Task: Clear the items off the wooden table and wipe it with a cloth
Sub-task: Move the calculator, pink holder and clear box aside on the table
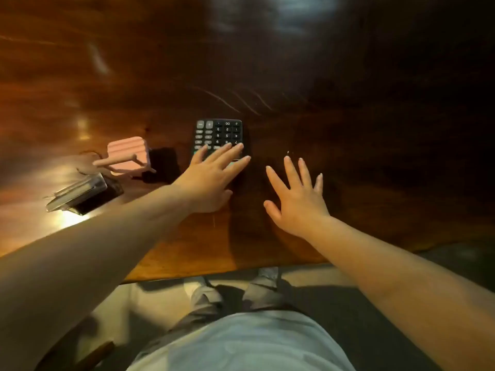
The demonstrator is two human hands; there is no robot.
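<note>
A black calculator (218,133) lies on the glossy wooden table (348,116), its keys facing away from me. My left hand (211,175) lies flat with spread fingers over the calculator's near end, covering that part. My right hand (296,199) hovers open just right of it, fingers apart, holding nothing. A pink ribbed stand (128,155) sits left of the calculator. A clear plastic holder with a dark insert (80,195) lies near the table's left front edge. No cloth is in view.
The table's front edge (214,271) runs across below my forearms. Below it I see my legs, light trousers and a grey floor. A dark flat patch (163,164) lies beside the pink stand. The far and right parts of the tabletop are in deep shadow.
</note>
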